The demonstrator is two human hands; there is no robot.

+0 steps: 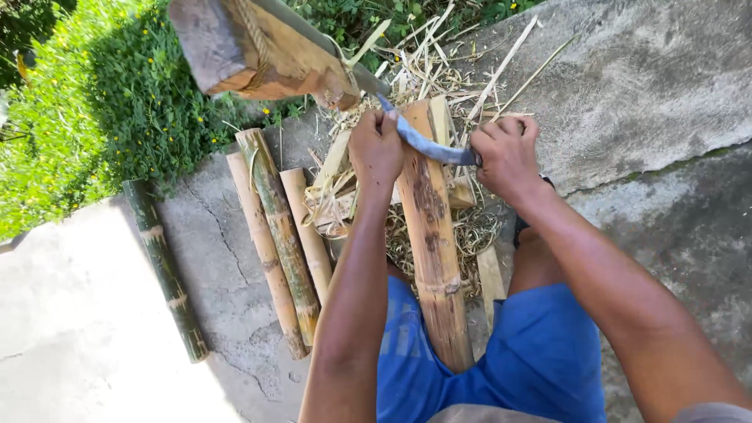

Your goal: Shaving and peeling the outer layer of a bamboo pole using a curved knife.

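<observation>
Now: bamboo pole [432,251] propped lengthwise between the knees, far end up, near end at the blue shorts [540,352]. Curved blade [427,145] laid across the pole's upper face. Left hand [376,149] closed over the blade's tip end, right hand [507,155] fisted round the handle end. Best kept: blade shallow, pull even on both sides, thumbs clear of the edge (judgement). Shavings [470,231] heaped beneath; spare bamboo lengths [278,243] on the concrete ground [650,78] to the left.
</observation>
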